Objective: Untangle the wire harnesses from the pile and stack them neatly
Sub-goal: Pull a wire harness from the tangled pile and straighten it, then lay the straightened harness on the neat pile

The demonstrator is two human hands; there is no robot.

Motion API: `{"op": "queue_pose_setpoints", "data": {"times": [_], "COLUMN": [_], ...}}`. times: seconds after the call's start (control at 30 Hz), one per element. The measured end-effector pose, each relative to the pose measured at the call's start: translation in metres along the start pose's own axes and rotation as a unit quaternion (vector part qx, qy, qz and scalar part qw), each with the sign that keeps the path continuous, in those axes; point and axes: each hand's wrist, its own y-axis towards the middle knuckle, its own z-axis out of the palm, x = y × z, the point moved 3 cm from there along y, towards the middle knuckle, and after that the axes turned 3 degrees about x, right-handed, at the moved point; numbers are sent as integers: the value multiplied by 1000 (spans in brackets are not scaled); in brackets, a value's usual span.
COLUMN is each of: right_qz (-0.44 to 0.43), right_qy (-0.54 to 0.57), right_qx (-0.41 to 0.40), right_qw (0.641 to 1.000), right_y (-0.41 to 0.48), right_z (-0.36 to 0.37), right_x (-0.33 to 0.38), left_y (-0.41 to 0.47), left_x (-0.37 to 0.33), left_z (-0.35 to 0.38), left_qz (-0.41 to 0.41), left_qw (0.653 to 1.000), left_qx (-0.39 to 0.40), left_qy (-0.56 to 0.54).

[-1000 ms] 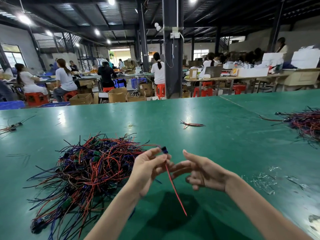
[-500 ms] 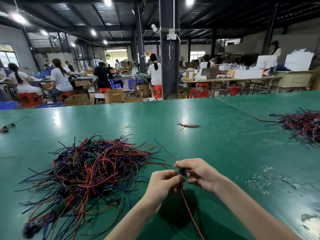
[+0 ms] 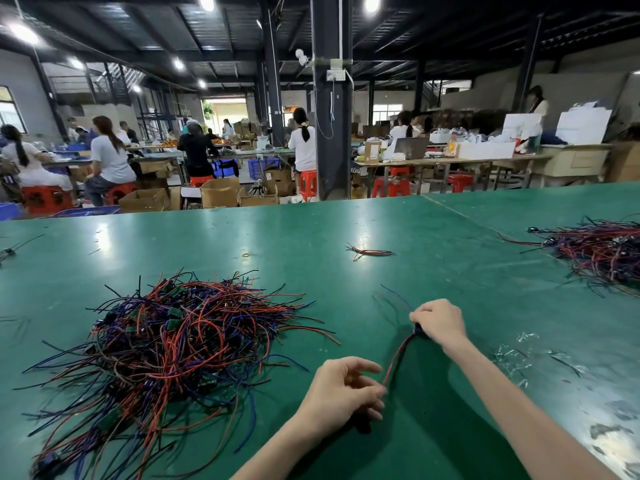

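A big tangled pile of red, blue and black wire harnesses [image 3: 166, 348] lies on the green table [image 3: 311, 244] at the left. My right hand [image 3: 439, 322] grips the connector end of one harness [image 3: 398, 355], knuckles up, right of the pile. Its red and dark wires run down and left to my left hand [image 3: 343, 389], which pinches them near their free end with curled fingers. A blue wire sticks out beyond my right hand.
A second heap of harnesses [image 3: 602, 251] lies at the right edge. A small loose bundle [image 3: 369, 252] and a rubber band [image 3: 246, 254] sit mid-table. Clear plastic scraps [image 3: 519, 355] lie at the right. People work at benches behind.
My hands, close together on the connector before, have drawn apart: the right went up and right with the connector, the left slid down along the wires, stretching the harness straight.
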Motion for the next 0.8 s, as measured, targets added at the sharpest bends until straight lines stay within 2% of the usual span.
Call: {"op": "queue_pose_setpoints", "data": {"times": [0.13,0.3,0.33,0.4,0.47,0.53,0.67,0.8], "right_qz": [-23,-61,-72,-95,-116,-134,-133,-112], "right_qy": [-36,-53,-58,-96,-144,-178,-197,-208], "right_qx": [-17,-85,-69,12,92,134,178,187], "right_qw": [999,993,993,991,978,966,955,953], "right_y": [5,4,3,0,-3,-6,-3,2], "right_z": [4,-4,-5,-2,3,4,2,0], "right_x": [-2,0,1,2,3,3,-1,-7], "left_y": [-5,-9,-9,-10,-10,-10,-12,-12], "left_x": [-2,-6,-6,-6,-7,-8,-7,-7], "left_z": [4,4,3,2,2,4,5,4], "left_qz": [9,40,44,46,45,42,36,33], "left_qw": [996,994,993,993,993,994,994,994], "left_qx": [19,-10,-14,-18,-20,-19,-22,-26], "left_qy": [84,103,106,107,105,100,97,96]}}
